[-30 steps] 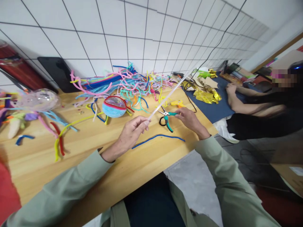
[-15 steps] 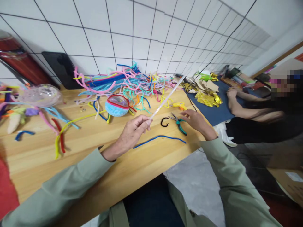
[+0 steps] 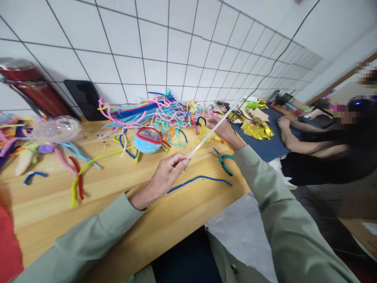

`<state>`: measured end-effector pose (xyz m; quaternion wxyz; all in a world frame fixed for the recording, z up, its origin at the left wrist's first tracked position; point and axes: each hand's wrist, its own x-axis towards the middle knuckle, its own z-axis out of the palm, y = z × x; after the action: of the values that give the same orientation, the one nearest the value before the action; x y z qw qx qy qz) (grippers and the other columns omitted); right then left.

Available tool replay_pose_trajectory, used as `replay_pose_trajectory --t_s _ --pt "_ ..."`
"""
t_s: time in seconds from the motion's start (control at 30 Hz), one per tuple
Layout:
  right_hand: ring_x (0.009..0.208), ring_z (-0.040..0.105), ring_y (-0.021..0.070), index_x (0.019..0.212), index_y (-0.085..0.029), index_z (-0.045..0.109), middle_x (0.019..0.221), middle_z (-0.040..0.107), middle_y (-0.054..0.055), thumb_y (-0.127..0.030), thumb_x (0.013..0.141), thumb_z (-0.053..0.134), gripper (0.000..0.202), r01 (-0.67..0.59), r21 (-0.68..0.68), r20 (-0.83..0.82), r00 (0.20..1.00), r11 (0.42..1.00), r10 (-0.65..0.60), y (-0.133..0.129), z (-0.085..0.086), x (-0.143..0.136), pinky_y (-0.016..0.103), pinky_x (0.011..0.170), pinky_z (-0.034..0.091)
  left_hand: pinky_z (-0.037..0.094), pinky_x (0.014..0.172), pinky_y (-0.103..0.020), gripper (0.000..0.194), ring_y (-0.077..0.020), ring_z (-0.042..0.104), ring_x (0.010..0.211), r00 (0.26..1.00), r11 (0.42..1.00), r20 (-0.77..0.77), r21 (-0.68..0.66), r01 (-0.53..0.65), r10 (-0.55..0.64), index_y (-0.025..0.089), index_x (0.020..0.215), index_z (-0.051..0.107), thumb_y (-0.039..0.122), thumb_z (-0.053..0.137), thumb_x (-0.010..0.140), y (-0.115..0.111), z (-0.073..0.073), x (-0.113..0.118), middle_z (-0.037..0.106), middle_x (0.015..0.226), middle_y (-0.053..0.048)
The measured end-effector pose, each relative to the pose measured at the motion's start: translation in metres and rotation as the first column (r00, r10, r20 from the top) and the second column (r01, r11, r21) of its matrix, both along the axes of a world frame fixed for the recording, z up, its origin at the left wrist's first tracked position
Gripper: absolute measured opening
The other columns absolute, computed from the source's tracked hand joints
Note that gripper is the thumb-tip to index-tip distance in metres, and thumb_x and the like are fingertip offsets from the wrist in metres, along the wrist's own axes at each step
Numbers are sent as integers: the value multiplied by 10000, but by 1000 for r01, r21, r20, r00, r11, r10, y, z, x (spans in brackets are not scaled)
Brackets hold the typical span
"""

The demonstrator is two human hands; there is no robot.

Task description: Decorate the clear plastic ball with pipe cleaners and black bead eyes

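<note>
My left hand (image 3: 171,169) is closed in a pinch around the lower end of a long translucent white rod (image 3: 210,133), which slants up to the right. Beyond the rod, my right hand (image 3: 222,127) has its fingers together at a short curled black pipe cleaner (image 3: 201,120), held near the pile's right end. Green-handled pliers (image 3: 222,160) lie on the table below that hand. A blue pipe cleaner (image 3: 203,177) stretches across the wood in front of my left hand. Farther back sits a clear ball (image 3: 148,140) with a blue wrapped base and red rim.
A tangled pile of coloured pipe cleaners (image 3: 141,108) lies along the tiled wall. At left stand a red thermos (image 3: 38,88) and a dark phone (image 3: 85,100). Gold foil (image 3: 257,129) rests on a blue mat (image 3: 272,145) at right, beside another person's arms (image 3: 312,137).
My right hand has moved up and left from beside the pliers, lifting the black pipe cleaner off the table. My left hand still holds the rod. The view has tilted up slightly.
</note>
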<state>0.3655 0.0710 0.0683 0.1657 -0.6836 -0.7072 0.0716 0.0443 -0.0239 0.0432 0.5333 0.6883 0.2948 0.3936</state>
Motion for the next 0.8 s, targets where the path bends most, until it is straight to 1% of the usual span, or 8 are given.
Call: replay_pose_trajectory --t_s 0.07,0.2,0.3,0.37,0.53,0.6,0.7,0.8 --pt "1134 734 323 1344 -132 721 1269 794 182 -351 1009 642 408 20 -55 61 998 998 -17 11 1 2 418 979 564 484 688 -269 261 -136 592 699 1000 1000 -6 0 2 -2 190 927 720 404 596 1011 0 -1 0 669 764 5" --pt "1068 763 312 1224 -132 777 1219 819 183 -377 848 878 460 -17 -215 171 984 977 55 16 -20 -12 337 910 573 487 695 -268 262 -137 595 700 999 1000 -33 2 17 -17 188 951 725 394 584 1029 0 -6 0 675 773 2" --pt "1045 773 293 1142 -125 804 1148 838 162 -300 927 810 277 -18 -265 214 974 964 78 25 -32 -23 329 904 580 481 687 -261 271 -140 596 720 998 999 -50 10 31 -31 189 950 722 395 576 1046 1 -14 0 677 799 -5" --pt "1033 773 263 1117 -126 801 1125 832 137 -295 1013 731 211 -15 -277 226 971 961 81 39 -32 -27 360 931 601 479 681 -256 272 -143 602 728 997 999 -61 7 45 -45 191 979 728 400 571 1054 1 -18 0 685 811 -7" --pt "1152 735 257 1335 -171 693 1343 719 107 -425 1049 726 384 14 -269 238 970 963 52 86 -17 -38 480 985 646 491 686 -256 277 -149 626 732 997 999 -74 -1 33 -33 196 1004 741 405 566 1049 0 -22 3 699 799 -4" --pt "1155 735 263 1330 -171 698 1340 723 104 -426 1049 723 380 13 -261 229 972 965 49 103 -9 -43 479 987 643 495 691 -260 281 -149 628 722 997 1000 -78 -1 29 -29 195 1010 747 410 571 1043 1 -22 4 698 787 -2" --pt "1073 745 260 1213 -132 769 1214 802 109 -328 1034 715 270 -22 -248 197 978 969 73 119 8 -45 413 973 600 493 707 -266 284 -151 628 731 996 1000 -90 -4 21 -22 190 977 741 408 570 1038 4 -22 3 698 790 -5" --pt "1056 735 274 1129 -102 825 1149 841 123 -196 975 672 236 -68 -208 162 981 976 103 114 30 -36 350 958 540 484 723 -270 278 -154 626 757 996 1000 -93 -16 14 -16 193 980 738 413 577 1036 6 -23 1 698 814 -6"
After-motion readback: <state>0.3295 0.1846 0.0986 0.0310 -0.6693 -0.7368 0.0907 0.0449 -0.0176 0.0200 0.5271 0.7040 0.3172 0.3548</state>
